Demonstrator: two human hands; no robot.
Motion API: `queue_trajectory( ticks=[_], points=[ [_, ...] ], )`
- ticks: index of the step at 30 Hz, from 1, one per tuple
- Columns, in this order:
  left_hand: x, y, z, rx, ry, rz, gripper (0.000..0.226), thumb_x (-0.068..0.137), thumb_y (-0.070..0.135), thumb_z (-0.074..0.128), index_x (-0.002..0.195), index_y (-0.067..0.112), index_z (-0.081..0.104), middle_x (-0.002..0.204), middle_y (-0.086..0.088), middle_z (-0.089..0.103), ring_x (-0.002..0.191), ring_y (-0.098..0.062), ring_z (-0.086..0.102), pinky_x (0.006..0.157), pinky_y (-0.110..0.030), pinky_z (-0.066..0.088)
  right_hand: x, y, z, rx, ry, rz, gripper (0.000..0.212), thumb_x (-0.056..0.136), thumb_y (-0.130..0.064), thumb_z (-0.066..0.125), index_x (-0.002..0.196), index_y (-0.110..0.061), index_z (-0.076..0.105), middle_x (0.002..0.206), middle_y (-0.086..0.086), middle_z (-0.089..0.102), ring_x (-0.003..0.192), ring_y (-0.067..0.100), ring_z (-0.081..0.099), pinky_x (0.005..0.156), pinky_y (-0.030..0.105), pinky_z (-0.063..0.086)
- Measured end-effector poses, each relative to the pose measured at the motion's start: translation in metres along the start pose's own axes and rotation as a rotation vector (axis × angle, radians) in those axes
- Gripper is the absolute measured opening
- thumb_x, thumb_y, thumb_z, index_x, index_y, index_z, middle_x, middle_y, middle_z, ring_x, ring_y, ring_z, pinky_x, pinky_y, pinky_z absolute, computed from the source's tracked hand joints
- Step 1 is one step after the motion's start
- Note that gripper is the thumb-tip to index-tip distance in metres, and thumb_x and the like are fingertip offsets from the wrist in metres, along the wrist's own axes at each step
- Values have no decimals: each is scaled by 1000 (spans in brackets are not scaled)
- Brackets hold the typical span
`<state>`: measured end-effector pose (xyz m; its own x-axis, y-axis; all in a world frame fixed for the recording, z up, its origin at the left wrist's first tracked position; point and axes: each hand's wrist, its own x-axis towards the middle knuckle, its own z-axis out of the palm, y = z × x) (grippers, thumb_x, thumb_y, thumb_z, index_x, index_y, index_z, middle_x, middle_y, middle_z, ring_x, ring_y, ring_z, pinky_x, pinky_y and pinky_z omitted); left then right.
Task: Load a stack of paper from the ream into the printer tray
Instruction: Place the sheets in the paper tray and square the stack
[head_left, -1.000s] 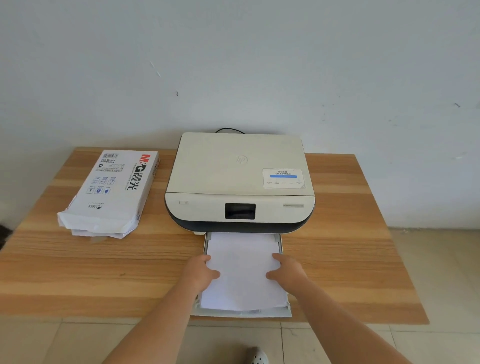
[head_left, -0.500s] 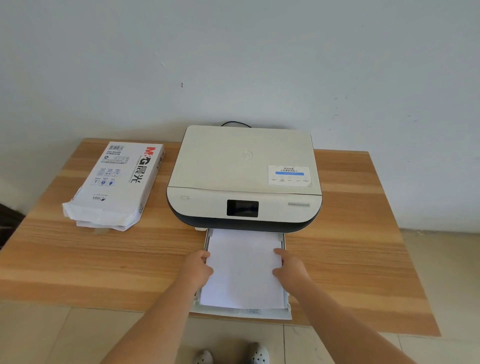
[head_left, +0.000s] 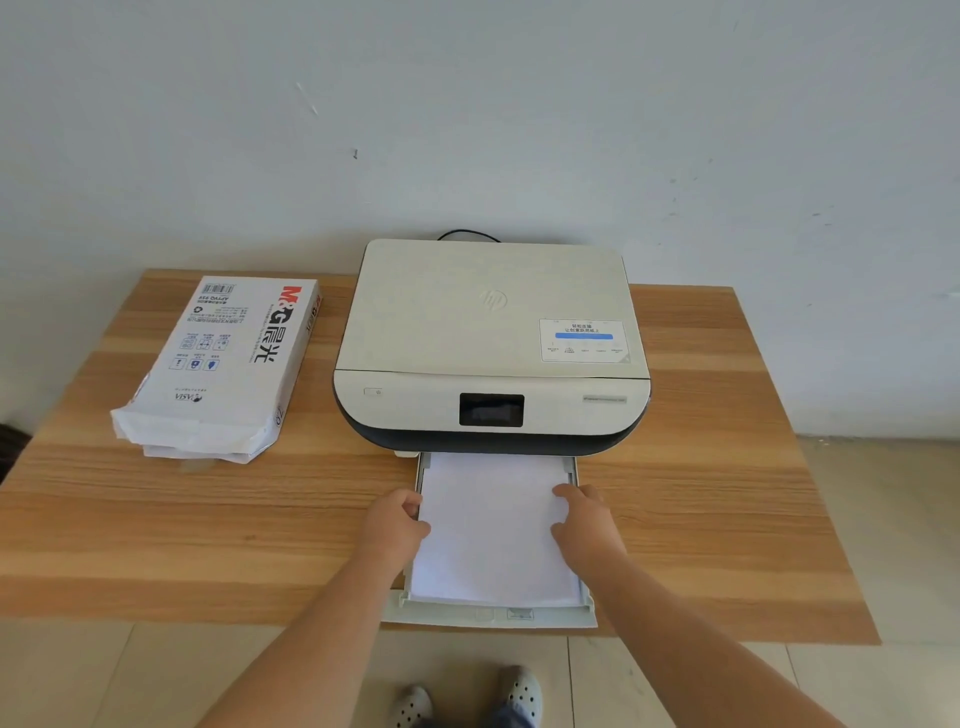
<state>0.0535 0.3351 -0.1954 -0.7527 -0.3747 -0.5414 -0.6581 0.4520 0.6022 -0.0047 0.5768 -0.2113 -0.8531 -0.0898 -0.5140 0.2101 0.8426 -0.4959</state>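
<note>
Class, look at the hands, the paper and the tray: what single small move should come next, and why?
Probably let go and push the tray into the printer. The paper stack already lies flat between the tray's side walls, with the left hand and right hand at its edges, and the tray sticks out past the table edge.
</note>
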Motion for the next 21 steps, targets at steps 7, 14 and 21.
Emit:
queue_trajectory(
  ticks=[7, 14, 21],
  points=[
    [-3, -1, 0, 79, -15, 51, 35, 85, 9, 66, 119, 12, 58, 103, -1, 60, 94, -15, 57, 76, -23, 44, -6, 3, 4, -18, 24, -34, 55, 89, 4, 44, 139, -19, 43, 141, -1, 34, 95, 12, 46, 71, 18, 42],
    [-6, -5, 4, 163, -3, 120, 34, 85, 11, 65, 119, 12, 59, 102, 0, 60, 92, -14, 57, 75, -21, 43, -12, 9, 7, -41, 49, -73, 47, 92, -3, 47, 137, -16, 45, 141, -2, 33, 112, 16, 50, 82, 20, 45],
    [-9, -4, 5, 216, 22, 165, 36, 86, 15, 64, 121, 12, 58, 111, -3, 60, 96, -15, 55, 81, -23, 46, -14, 12, 1, -18, 91, -60, 42, 90, -8, 54, 132, -16, 48, 134, -2, 36, 99, 16, 53, 76, 25, 51]
  ],
)
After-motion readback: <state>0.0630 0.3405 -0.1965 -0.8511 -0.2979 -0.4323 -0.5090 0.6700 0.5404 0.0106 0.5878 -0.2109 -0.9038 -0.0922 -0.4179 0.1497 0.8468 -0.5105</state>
